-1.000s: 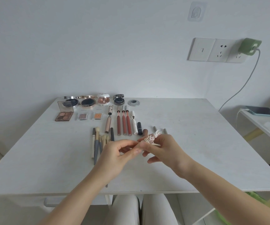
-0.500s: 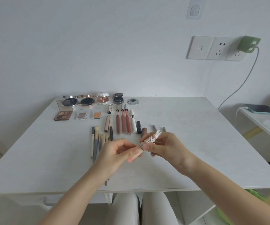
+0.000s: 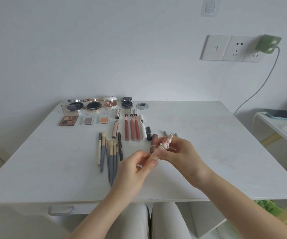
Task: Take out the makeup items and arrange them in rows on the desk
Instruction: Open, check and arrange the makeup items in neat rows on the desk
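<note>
Both hands have lifted slightly, left hand (image 3: 130,171) and right hand (image 3: 179,156) fingers still pinching the rabbit-topped stick (image 3: 163,146), not yet laid in its row on the table (image 3: 225,152).

Soft, even daylight fills the scene, bright and slightly cool, with no harsh glare. The white table (image 3: 208,144) shows only faint, diffuse shadows beneath the hands (image 3: 156,163). The wide-angle lens bows the table's edges and stretches the corners. Focus is fairly sharp centrally; fine detail on small items is soft.
</note>
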